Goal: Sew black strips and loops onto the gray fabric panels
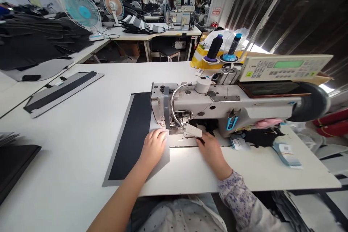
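Observation:
A flat panel [130, 137], dark with a grey border, lies on the white table and reaches to the needle area of the sewing machine [198, 98]. My left hand [154, 146] rests on the panel's right part just in front of the presser foot, fingers laid close together on its surface. At the front of the machine bed, my right hand [213, 154] has its fingers curled beside the white lamp head [193, 130]. A small dark bit shows at its fingertips, too hidden to name. The needle tip is obscured.
A long grey-and-black piece [65, 92] lies at the table's left, near a dark stack [17, 166]. Thread cones [214, 49] and a control panel [285, 67] stand behind the machine. Blue snips [232, 121] hang on its front. Labels [286, 154] lie right.

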A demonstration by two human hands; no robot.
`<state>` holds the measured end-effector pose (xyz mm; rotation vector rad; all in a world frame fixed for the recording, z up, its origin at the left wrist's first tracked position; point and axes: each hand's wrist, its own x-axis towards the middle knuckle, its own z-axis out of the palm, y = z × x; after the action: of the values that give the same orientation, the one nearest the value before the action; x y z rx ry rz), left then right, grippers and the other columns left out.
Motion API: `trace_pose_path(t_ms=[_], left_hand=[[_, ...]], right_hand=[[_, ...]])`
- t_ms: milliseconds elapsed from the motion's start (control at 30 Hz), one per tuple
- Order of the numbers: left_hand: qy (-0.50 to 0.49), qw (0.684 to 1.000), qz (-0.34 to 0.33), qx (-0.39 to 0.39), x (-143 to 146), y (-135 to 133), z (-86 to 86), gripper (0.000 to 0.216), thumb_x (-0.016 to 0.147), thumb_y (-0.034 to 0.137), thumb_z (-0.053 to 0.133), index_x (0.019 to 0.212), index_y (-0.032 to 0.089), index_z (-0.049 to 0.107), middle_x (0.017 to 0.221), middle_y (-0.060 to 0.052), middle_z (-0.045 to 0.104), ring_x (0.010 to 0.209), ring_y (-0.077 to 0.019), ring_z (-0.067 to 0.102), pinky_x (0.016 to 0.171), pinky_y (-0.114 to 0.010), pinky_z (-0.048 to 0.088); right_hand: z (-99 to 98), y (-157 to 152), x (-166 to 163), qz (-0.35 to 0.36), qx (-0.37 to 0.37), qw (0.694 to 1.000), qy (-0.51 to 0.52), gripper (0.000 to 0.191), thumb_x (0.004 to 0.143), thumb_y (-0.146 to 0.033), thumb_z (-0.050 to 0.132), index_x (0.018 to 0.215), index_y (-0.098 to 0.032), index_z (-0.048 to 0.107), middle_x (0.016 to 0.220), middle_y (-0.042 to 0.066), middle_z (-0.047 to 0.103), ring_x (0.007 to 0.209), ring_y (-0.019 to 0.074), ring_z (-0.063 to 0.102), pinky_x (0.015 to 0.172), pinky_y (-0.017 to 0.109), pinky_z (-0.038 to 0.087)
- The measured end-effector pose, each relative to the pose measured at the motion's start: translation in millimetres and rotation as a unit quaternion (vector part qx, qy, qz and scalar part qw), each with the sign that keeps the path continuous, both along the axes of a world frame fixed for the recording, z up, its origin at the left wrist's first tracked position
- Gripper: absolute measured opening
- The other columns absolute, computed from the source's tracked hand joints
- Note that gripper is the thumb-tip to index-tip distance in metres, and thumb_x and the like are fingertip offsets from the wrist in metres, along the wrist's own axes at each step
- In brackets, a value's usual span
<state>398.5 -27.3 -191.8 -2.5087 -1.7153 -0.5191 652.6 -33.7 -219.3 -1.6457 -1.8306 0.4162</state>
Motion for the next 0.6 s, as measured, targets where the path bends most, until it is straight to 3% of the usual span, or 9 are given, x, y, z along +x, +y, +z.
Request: trace_pose_path(t_ms=[100, 200, 267, 333, 467, 600], left_hand=[[-0.015, 1.000, -0.016, 0.006, 4, -22, 2.1, 0.025, 0.093, 0.021, 0.044, 0.110, 0.023, 0.062, 0.110, -0.006, 0.064, 0.101, -0.0208, 0.058, 0.092, -0.037, 0.043], [-0.030, 0.999, 0.023, 0.027, 2, -28, 4.6, 0.024, 0.093, 0.019, 0.042, 0.105, 0.021, 0.063, 0.104, -0.007, 0.065, 0.096, -0.0208, 0.058, 0.089, -0.037, 0.042], [-0.034, 0.997, 0.054, 0.044, -2, -28, 5.5, 0.024, 0.093, 0.018, 0.041, 0.104, 0.020, 0.062, 0.104, -0.009, 0.064, 0.097, -0.0213, 0.058, 0.090, -0.038, 0.041], [-0.019, 0.997, 0.060, 0.044, -6, -28, 5.3, 0.025, 0.094, 0.020, 0.042, 0.107, 0.021, 0.063, 0.104, -0.009, 0.064, 0.097, -0.0218, 0.056, 0.091, -0.039, 0.040], [0.038, 0.998, 0.044, 0.006, -6, -26, 3.6, 0.033, 0.094, 0.028, 0.044, 0.122, 0.028, 0.061, 0.105, -0.009, 0.063, 0.097, -0.0244, 0.054, 0.091, -0.042, 0.038], [0.055, 0.997, 0.044, 0.001, -1, -19, 3.7, 0.035, 0.094, 0.030, 0.044, 0.125, 0.030, 0.060, 0.107, -0.010, 0.062, 0.098, -0.0253, 0.053, 0.095, -0.044, 0.037]], right_hand=[[7.4, 0, -28, 0.054, -0.047, 0.991, 0.111, 0.022, 0.084, -0.032, 0.056, 0.095, -0.020, 0.071, 0.086, 0.006, 0.068, 0.077, 0.0206, 0.062, 0.073, 0.033, 0.050], [9.6, 10, -68, 0.103, -0.107, 0.954, 0.261, 0.027, 0.084, -0.034, 0.056, 0.104, -0.019, 0.067, 0.086, 0.003, 0.070, 0.074, 0.0174, 0.063, 0.069, 0.029, 0.051], [6.8, 21, -90, 0.126, -0.131, 0.934, 0.309, 0.030, 0.083, -0.029, 0.055, 0.109, -0.016, 0.064, 0.082, 0.003, 0.070, 0.071, 0.0167, 0.064, 0.066, 0.028, 0.052], [2.4, 31, -102, 0.122, -0.116, 0.947, 0.273, 0.029, 0.083, -0.024, 0.054, 0.110, -0.016, 0.062, 0.085, 0.003, 0.071, 0.075, 0.0176, 0.066, 0.069, 0.029, 0.053], [-3.5, 40, -103, 0.078, -0.017, 0.993, 0.090, 0.024, 0.087, -0.024, 0.053, 0.108, -0.019, 0.063, 0.097, 0.007, 0.072, 0.088, 0.0213, 0.068, 0.079, 0.032, 0.052], [-6.0, 39, -95, 0.085, 0.056, 0.994, -0.024, 0.024, 0.094, -0.029, 0.046, 0.104, -0.018, 0.065, 0.094, 0.010, 0.072, 0.083, 0.0221, 0.068, 0.075, 0.031, 0.052]])
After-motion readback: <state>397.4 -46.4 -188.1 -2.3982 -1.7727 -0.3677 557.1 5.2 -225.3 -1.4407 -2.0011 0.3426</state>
